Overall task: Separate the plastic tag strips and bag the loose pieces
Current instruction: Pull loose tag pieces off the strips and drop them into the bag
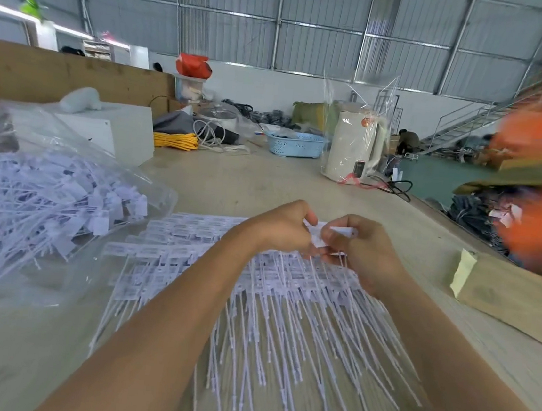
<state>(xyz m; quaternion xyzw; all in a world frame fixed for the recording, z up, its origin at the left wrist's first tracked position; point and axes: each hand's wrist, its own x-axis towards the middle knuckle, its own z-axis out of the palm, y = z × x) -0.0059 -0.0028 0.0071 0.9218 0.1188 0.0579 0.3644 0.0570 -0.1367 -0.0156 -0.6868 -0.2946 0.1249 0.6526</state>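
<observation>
1. Both hands meet above the middle of the worktop (299, 181), close together and almost touching.
2. The left hand (282, 226) has its fingers curled, pinching one end of a small white tag strip (318, 235).
3. The right hand (363, 248) pinches the other end of the same strip between curled fingers and thumb; the strip's thin tails hang down below the hands.
4. Under the hands lies a spread pile of joined tag strips (191, 247), label ends toward the far side and long thin tails fanning toward the person.
5. To the left, a clear plastic bag (77, 158) lies open on the worktop, holding a heap of loose tags (39, 201).
6. Farther back on the worktop stand a white kettle (352, 147) wrapped in clear film, a light blue basket (297, 144), a coil of yellow cable (176, 140) and a white box (120, 129).
7. A flat cardboard box (507, 297) rests at the right edge of the worktop.
</observation>
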